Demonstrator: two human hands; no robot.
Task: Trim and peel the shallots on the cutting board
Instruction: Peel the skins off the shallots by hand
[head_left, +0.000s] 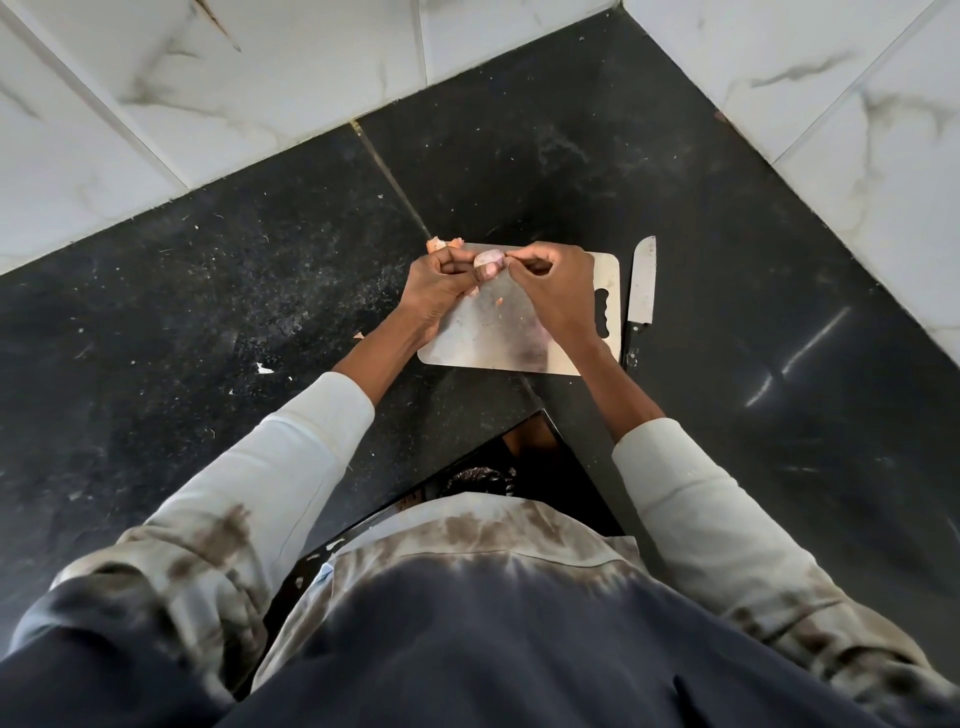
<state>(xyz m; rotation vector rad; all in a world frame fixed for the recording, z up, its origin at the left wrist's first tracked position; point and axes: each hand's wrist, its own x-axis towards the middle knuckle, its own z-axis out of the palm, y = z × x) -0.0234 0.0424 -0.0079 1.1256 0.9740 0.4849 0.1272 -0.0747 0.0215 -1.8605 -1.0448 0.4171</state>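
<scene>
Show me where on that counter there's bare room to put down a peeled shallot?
The near half of the cutting board, between the two wrists, is bare. So is the dark counter right of the knife. The board's far edge is crowded: both hands work the shallot there, beside a heap of peels.

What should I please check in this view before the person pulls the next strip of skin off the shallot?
1. Shallot held firmly: ok, the left hand grips it above the cutting board.
2. Skin pinched: ok, the right hand pinches at the shallot's right end; its fingers are curled.
3. Knife out of the way: ok, it lies on the counter right of the board, untouched.
4. Peel scraps clear of the work: ok, they sit at the board's far left corner.
5. How much skin remains: cannot tell, the hands cover most of it.
</scene>
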